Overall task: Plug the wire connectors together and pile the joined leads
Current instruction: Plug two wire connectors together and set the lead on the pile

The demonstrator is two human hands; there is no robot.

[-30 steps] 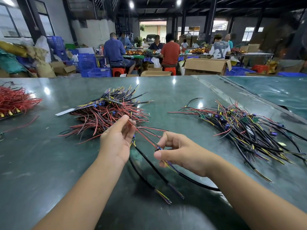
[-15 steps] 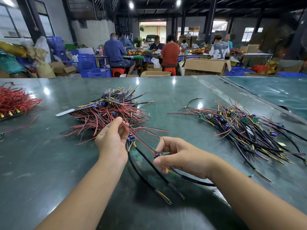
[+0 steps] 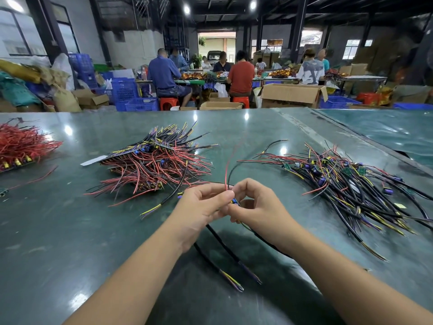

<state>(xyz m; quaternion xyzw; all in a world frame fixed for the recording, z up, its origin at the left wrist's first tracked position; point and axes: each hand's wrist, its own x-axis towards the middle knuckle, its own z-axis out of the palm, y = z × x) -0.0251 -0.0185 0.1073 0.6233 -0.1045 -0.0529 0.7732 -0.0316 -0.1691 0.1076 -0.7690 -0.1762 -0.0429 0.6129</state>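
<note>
My left hand [image 3: 201, 205] and my right hand [image 3: 257, 205] meet above the middle of the green table [image 3: 58, 231]. Together they pinch a small blue connector [image 3: 235, 201] between the fingertips. A red and a black wire [image 3: 228, 174] rise from the pinch. Black sheathed leads [image 3: 225, 249] with yellow and purple cores hang from my hands toward me. A pile of red and black leads [image 3: 154, 165] lies beyond my left hand. A second pile of black, red and yellow leads [image 3: 346, 184] spreads out to the right.
A heap of red wires [image 3: 21, 146] sits at the table's left edge. A seam and a second table [image 3: 386, 132] run along the far right. Several people sit at benches behind, among cardboard boxes [image 3: 290, 95] and blue crates [image 3: 140, 104].
My left hand left the red and black pile and came right to meet my right hand. Both hands now hold the connector together, and the red wire stands up.
</note>
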